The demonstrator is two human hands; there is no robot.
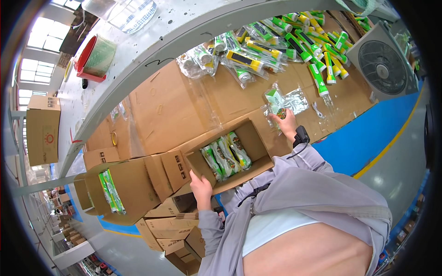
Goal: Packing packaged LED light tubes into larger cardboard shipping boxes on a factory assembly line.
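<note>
Head view: open box (258, 139) holding wrapped packs (225, 157)
Left hand (201, 187): at the box's left wall; cannot tell its grip
Right hand (286, 122): pinching a clear, green-marked packet (275, 99)

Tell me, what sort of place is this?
Probably a factory or warehouse packing area: a pile of green and yellow flashlights, an open box holding bagged items, and a second such box to its left.

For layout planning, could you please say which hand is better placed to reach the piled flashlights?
Likely the right hand: it's nearer the flashlights, though holding a plastic packet; the left hand touches an open box.
</note>
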